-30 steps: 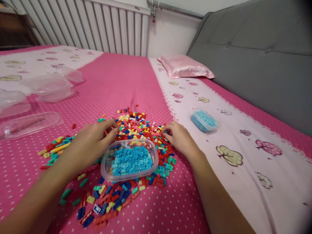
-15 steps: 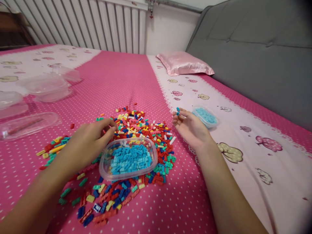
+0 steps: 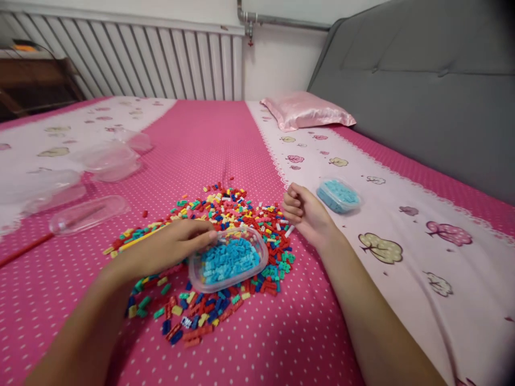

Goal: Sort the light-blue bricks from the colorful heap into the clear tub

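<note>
A clear plastic tub (image 3: 263,262) of small blue toy bricks (image 3: 231,258) sits on a loose pile of mixed-colour toy bricks (image 3: 201,308). My left hand (image 3: 185,241) is over the tub's left rim, with its thumb and fingers bent together at the edge of the blue bricks. Its fingertips are partly hidden, and whatever they hold does not show. To the right of the pile, my right hand (image 3: 308,214) is raised with its fingers curled toward the palm; what is inside stays hidden. Just beyond it stands a second clear tub of blue bricks (image 3: 340,195).
Several clear empty tubs and lids (image 3: 107,158) lie at the left on the pink dotted bedsheet (image 3: 209,128). Near them is a red stick (image 3: 26,249). A pink satin pillow (image 3: 308,110) lies by the grey headboard (image 3: 422,80), and a white radiator (image 3: 161,61) stands behind the bed.
My left hand has moved from beside the tub to over its left rim. My right fingers have curled inward, and the blue bricks seen at their tips are out of sight. The view has shifted slightly.
</note>
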